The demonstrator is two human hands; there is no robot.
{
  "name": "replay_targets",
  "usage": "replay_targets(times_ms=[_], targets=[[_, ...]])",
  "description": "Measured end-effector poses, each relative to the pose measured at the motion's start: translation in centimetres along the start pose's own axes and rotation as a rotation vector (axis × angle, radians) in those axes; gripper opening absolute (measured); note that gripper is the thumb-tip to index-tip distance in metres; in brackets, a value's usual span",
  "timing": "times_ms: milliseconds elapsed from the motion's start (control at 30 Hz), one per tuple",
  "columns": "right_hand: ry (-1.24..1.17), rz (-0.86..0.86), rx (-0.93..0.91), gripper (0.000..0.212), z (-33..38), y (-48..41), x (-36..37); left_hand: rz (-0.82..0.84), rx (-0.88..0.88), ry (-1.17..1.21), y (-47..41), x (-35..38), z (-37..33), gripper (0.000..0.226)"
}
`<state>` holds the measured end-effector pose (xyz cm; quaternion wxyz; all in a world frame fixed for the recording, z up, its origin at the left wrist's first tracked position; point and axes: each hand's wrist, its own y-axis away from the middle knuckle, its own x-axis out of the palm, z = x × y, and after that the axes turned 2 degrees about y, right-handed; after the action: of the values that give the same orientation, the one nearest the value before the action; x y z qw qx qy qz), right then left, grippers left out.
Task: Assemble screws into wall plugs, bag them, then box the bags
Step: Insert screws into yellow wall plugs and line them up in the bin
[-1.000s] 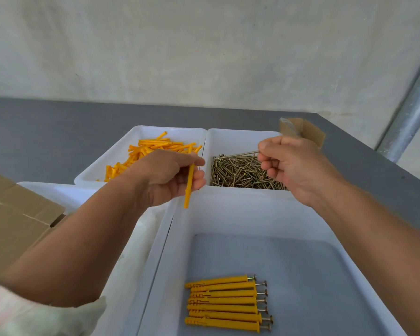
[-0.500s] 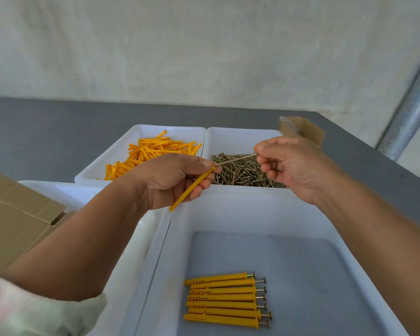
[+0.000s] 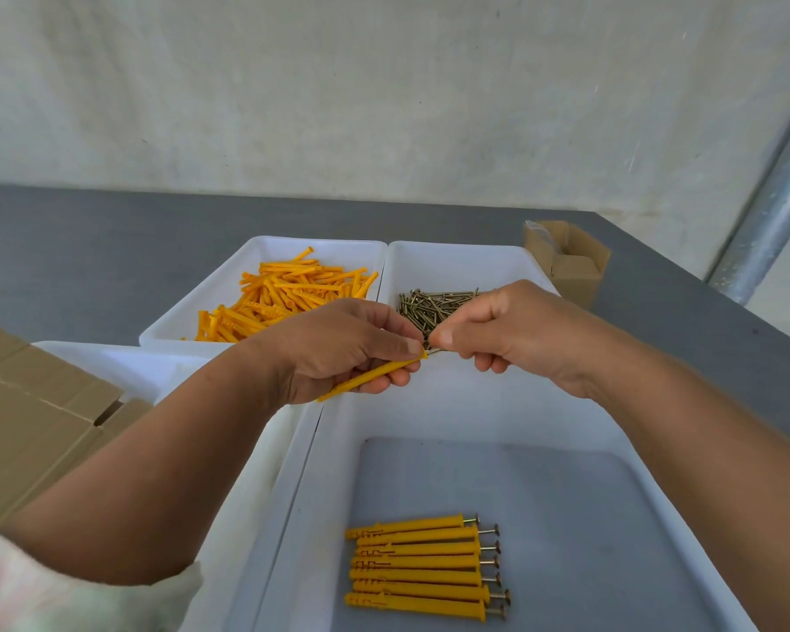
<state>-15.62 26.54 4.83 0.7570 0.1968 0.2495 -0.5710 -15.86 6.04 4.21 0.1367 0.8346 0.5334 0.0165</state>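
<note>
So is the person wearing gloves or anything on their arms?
No gloves. The left hand and right hand are bare, with no rings or watch showing. A pale sleeve with faint pink and green patches covers the top of the left arm. No sleeve shows on the right arm.

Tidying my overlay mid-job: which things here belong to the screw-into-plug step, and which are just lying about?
In use: left hand gripping an orange plastic wall plug; right hand pinching a metal screw; white tray of loose orange plugs; white tray of screws; near white tray holding assembled plugs.
Lying about: small open cardboard box; flat brown cardboard cartons; grey metal pole.
</note>
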Motion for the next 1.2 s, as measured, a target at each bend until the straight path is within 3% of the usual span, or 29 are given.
replay_targets(times_ms=[233,433,600,800,1000,1200], targets=[[0.449,0.205,-0.115,0.011,0.9,0.8,1.2,-0.029,0.006,-0.206,-0.1,0.8,0.2,0.024],[0.512,0.255,-0.069,0.003,0.9,1.1,1.7,-0.025,0.055,-0.244,-0.3,0.5,0.4,0.021],[0.575,0.533,0.118,0.008,0.2,1.3,2.1,-0.349,0.238,-0.262,-1.1,-0.7,0.7,0.011],[0.674,0.708,0.268,0.017,-0.8,1.3,4.1,-0.711,0.234,-0.744,-2.0,-2.5,2.1,0.009],[0.693,0.755,0.296,0.005,-1.3,1.1,4.8,-0.699,0.098,-0.988,-2.5,-3.0,3.0,0.033],[0.697,0.796,0.306,0.020,-1.0,1.2,4.9,-0.551,0.001,-1.082,-3.0,-3.3,3.6,0.057]])
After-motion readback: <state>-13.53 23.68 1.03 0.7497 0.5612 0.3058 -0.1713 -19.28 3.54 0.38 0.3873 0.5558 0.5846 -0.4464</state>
